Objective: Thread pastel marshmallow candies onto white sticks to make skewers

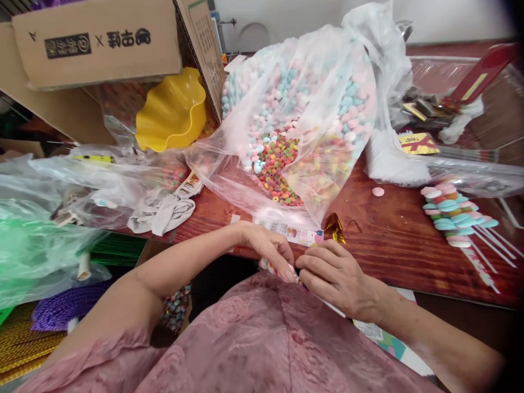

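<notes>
Close to my body at the table's front edge, my left hand is closed around a candy skewer, most of which its fingers cover. My right hand pinches the skewer's lower end, fingertips nearly meeting the left ones. A white stick sticks out below the right palm. Just beyond the hands lie a printed wrapper strip and some gold foil ties. Behind them, a large clear bag holds pink, white and blue candies, with small colourful ring candies at its opening.
Several candy skewers lie on the right, near one loose pink candy. A cardboard box with a yellow wavy bowl stands back left. White gloves and plastic bags crowd the left side.
</notes>
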{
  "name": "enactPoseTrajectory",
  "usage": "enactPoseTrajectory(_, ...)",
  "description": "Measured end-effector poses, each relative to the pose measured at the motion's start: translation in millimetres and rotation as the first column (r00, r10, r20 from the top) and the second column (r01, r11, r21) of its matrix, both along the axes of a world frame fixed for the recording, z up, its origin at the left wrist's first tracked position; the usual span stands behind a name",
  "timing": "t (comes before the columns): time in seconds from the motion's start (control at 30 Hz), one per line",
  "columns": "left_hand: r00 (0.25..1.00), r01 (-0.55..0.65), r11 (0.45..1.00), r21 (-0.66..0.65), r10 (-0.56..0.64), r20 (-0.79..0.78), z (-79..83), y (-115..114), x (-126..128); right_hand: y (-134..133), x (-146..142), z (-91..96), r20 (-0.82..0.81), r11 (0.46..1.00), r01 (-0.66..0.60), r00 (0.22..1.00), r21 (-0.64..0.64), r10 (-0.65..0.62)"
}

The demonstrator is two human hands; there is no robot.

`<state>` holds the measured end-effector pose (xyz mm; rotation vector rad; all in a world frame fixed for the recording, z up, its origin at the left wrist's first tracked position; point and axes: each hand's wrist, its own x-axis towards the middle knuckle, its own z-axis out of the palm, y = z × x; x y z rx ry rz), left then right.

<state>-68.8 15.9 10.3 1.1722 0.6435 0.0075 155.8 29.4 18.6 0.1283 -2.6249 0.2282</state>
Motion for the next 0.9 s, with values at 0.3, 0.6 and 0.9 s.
enactPoseTrajectory(0.3,0.807,0.181,0.092,0.979,0.555,-0.201,88.6,-60,28,29,6,17.0,0.062,0.968,0.250,0.967,-0.009,-0.249)
enactPoseTrajectory(0.6,0.587,-0.777,0.408,0.479,0.744,0.319,9.4,-31,26,-11,-14,27.1,0.131,0.408,0.257,0.942,-0.876,-0.310)
enactPoseTrajectory(0.9,0.428,-0.877,0.479,-0.036,0.814,0.391,14.7,-65,0,3,-49,11.6,-0.225,0.896,0.180,0.930,-0.406,-0.289)
